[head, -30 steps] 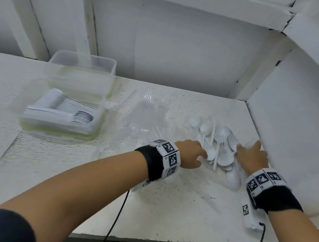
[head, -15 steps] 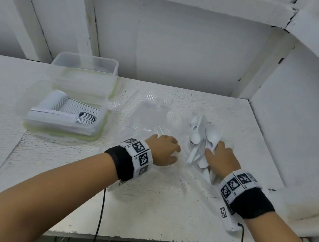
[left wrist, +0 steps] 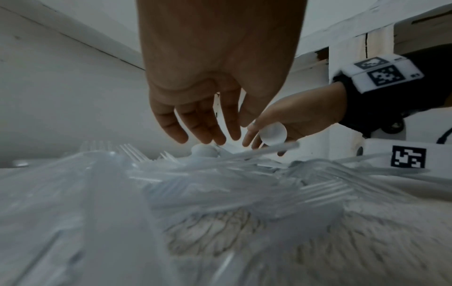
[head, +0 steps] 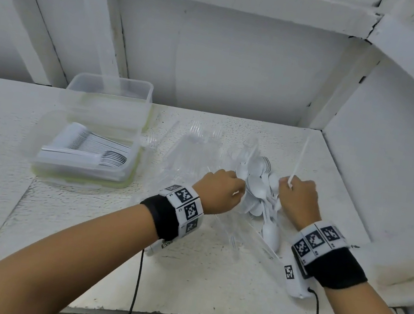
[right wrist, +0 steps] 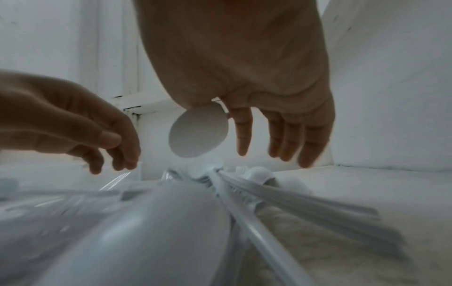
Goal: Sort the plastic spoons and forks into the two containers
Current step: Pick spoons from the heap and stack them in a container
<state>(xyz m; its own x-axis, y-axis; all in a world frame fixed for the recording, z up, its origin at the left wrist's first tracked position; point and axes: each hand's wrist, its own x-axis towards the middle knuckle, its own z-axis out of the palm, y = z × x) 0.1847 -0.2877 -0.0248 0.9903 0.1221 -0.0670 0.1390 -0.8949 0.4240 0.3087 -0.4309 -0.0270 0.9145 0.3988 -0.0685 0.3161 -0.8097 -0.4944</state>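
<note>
A heap of white plastic spoons lies on the white table, with clear plastic forks spread to its left. My left hand is at the heap's left side, fingers hanging loosely down onto the cutlery and holding nothing. My right hand is at the heap's right side and grips one white spoon, handle sticking up and bowl under the palm. A clear container at the left holds stacked white spoons. Behind it stands a second clear container, which looks empty.
White walls close the table in at the back and right. Black cables hang from both wrists over the table's front edge. More clear forks lie under and in front of the left wrist.
Both hands have pushed the scattered spoons together into a tighter heap. The right hand has taken hold of one spoon, whose handle now points up.
</note>
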